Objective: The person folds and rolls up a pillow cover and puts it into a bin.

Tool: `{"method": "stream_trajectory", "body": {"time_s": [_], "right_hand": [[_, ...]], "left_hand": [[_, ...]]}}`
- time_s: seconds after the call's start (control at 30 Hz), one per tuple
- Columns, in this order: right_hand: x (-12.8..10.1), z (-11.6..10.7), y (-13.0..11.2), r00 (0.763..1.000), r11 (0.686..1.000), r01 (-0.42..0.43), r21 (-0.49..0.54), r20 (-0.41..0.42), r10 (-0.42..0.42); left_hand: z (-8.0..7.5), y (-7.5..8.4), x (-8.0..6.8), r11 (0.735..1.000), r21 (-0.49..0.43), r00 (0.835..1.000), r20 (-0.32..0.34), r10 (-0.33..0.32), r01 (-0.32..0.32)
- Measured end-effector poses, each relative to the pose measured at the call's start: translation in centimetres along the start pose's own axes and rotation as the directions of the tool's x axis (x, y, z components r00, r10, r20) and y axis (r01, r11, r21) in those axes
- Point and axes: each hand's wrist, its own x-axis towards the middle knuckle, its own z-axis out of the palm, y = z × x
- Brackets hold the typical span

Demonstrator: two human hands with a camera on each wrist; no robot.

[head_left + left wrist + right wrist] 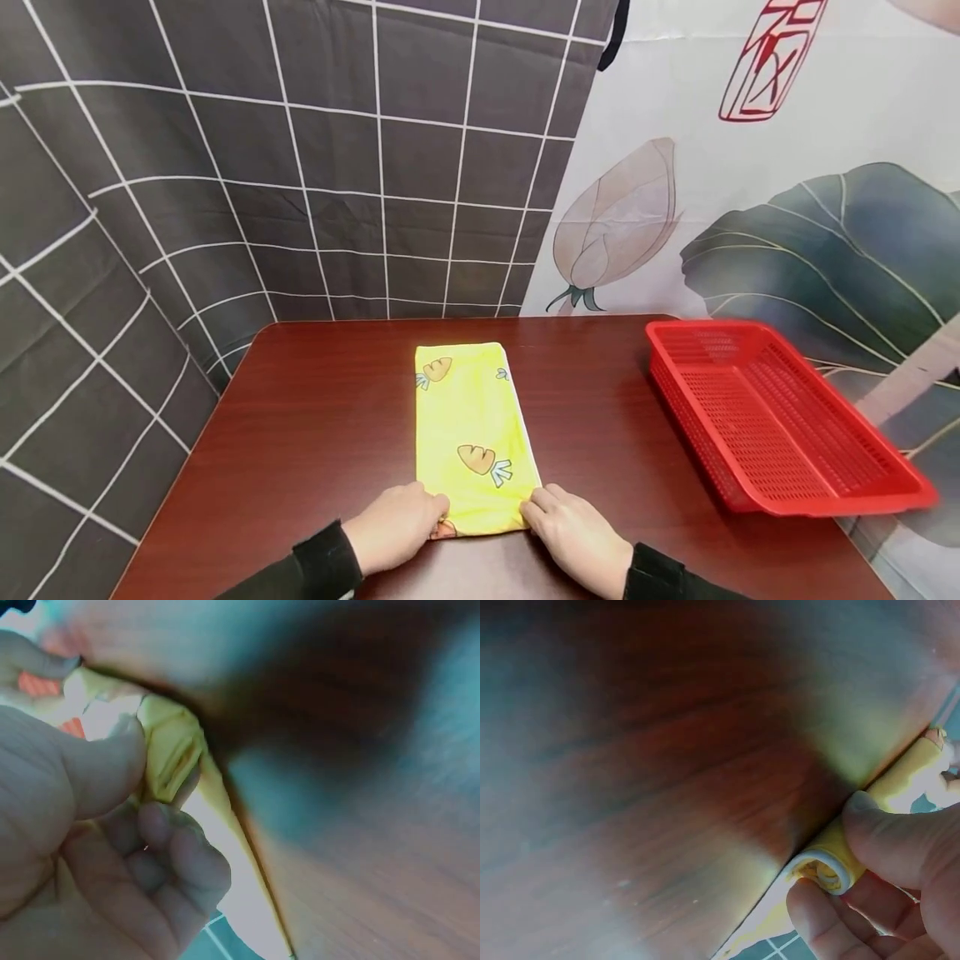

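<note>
A yellow cloth [465, 417] printed with carrots lies lengthwise on the table, folded into a long strip with a white edge along its right side. Its near end is curled into a small roll, whose spiral end [176, 746] shows in the left wrist view. My left hand [397, 527] pinches the roll's left end between thumb and fingers. At the opposite end, my right hand [576, 533] grips the roll the same way, with the thumb on top. In the right wrist view, the roll's open, white-rimmed end [823, 871] sits by the fingertips.
A red plastic basket [750, 492] with perforated sides stands at the table's right edge. The dark red-brown table [322, 417] extends to both sides of the cloth. Behind it hang a grey grid-patterned curtain [420, 158] and a white flower-printed sheet [645, 100].
</note>
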Motion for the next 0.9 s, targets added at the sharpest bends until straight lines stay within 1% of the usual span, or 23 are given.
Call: {"method": "stream_trajectory", "body": {"time_s": [0.07,0.1,0.2,0.3,0.37,0.43,0.5,0.53,0.63,0.67,0.7,0.73,0.8,0.87,0.9], "right_hand": [[0.2,-0.1,0.0,0.999,1.000,-0.014,0.018,0.036,0.013],[0.4,-0.2,0.0,0.998,0.999,-0.022,0.026,0.055,0.020],[0.7,-0.3,0.0,0.994,0.997,-0.048,0.056,0.099,0.043],[0.8,-0.4,0.0,0.993,0.997,-0.058,0.053,0.107,0.052],[0.7,-0.5,0.0,0.993,0.997,-0.061,0.043,0.104,0.057],[0.7,-0.5,0.0,0.993,0.998,-0.059,0.035,0.105,0.056],[0.9,-0.5,0.0,0.992,0.998,-0.059,0.034,0.112,0.055],[0.9,-0.5,0.0,0.991,0.998,-0.061,0.034,0.117,0.057],[1.0,-0.5,-0.1,0.988,0.996,-0.074,0.040,0.142,0.068],[1.0,-0.6,-0.1,0.986,0.996,-0.081,0.041,0.151,0.074],[0.9,-0.6,-0.1,0.984,0.995,-0.086,0.043,0.159,0.078],[0.9,-0.6,-0.1,0.983,0.995,-0.091,0.043,0.165,0.083],[0.9,-0.7,-0.1,0.981,0.994,-0.095,0.047,0.172,0.086],[0.9,-0.6,-0.1,0.982,0.994,-0.094,0.055,0.172,0.083],[1.0,-0.6,-0.1,0.982,0.994,-0.092,0.059,0.168,0.081]], "left_hand": [[-0.4,-0.5,0.5,0.998,-0.059,0.998,0.065,-0.023,0.027],[-0.5,-0.7,0.8,0.997,-0.075,0.996,0.089,-0.025,0.031],[-0.9,-1.0,1.5,0.998,-0.059,0.991,0.132,-0.011,0.019],[-1.3,-0.8,2.2,0.999,-0.014,0.987,0.160,-0.034,0.037],[-1.5,-0.5,2.8,0.997,0.054,0.985,0.159,-0.063,0.055],[-1.7,-0.1,3.1,0.990,0.118,0.983,0.152,-0.100,0.082],[-1.8,0.3,3.3,0.976,0.174,0.980,0.126,-0.154,0.131],[-1.9,0.4,3.3,0.969,0.187,0.976,0.115,-0.188,0.164],[-2.0,0.5,3.4,0.940,0.193,0.952,0.066,-0.298,0.281],[-1.9,0.5,3.3,0.933,0.183,0.946,0.044,-0.323,0.310],[-1.8,0.5,3.2,0.929,0.173,0.942,0.019,-0.334,0.326],[-1.7,0.5,3.1,0.929,0.165,0.943,-0.008,-0.334,0.331],[-1.3,0.7,2.7,0.938,0.160,0.951,-0.074,-0.299,0.308],[-0.8,0.9,2.1,0.953,0.172,0.963,-0.145,-0.227,0.250],[-0.6,1.0,1.8,0.956,0.189,0.965,-0.179,-0.192,0.225]]}}
